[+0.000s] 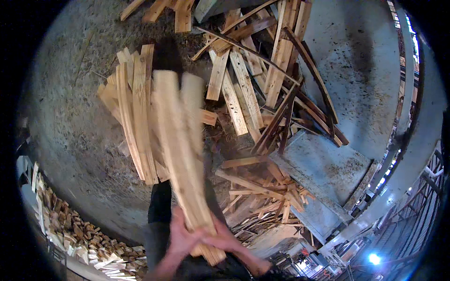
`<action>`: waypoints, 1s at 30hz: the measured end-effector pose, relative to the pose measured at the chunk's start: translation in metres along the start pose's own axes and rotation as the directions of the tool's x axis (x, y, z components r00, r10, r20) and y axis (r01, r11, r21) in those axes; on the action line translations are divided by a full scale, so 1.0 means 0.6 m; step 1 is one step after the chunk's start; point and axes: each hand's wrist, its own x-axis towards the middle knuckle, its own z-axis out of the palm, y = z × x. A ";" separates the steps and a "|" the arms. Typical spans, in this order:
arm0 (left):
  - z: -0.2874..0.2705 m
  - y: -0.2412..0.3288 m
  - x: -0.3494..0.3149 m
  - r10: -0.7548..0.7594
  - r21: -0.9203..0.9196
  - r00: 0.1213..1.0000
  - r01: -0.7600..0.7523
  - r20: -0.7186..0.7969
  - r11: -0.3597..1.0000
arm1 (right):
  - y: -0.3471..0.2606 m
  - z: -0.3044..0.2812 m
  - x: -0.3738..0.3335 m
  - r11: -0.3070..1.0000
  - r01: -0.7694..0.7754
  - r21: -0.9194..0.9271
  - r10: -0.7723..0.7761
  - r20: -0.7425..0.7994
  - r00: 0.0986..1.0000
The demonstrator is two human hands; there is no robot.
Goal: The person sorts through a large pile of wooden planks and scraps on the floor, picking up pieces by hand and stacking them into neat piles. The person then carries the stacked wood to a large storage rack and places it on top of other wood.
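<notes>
Hands (179, 235) meet around boards (180, 140), forearms (253, 263) angled inward.

Bare hands: two, left hand (179, 238), right hand (222, 240). Blurred planks (176, 126) in grip: at least two. Stacked planks (140, 112), left: at least four. Top-edge boards (183, 18): at least three. Heaped boards (278, 72): over ten. Wood scraps (255, 183): dozens. Split-wood chunks (89, 234): too many to count. Glaring lamp (374, 258): one.
</notes>
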 end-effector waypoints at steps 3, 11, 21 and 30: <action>-0.062 0.028 0.104 -0.014 0.170 0.981 0.048 -0.195 0.984 | 0.010 -0.021 0.134 0.788 0.298 -0.539 -0.261 0.145 0.954; -0.142 -0.124 0.277 0.281 0.434 0.775 -0.009 -0.566 0.901 | -0.055 -0.345 0.365 0.533 -0.125 -0.837 -0.464 -0.413 0.783; 0.069 -0.024 0.546 0.565 0.503 0.806 -0.418 -0.179 0.756 | -0.065 -0.577 0.465 0.211 -0.317 -0.925 -0.604 -0.378 0.701; 0.199 -0.107 0.752 0.115 0.125 0.979 -0.095 -0.170 0.988 | -0.075 -0.571 0.435 0.974 -0.127 -0.186 0.075 -0.264 0.961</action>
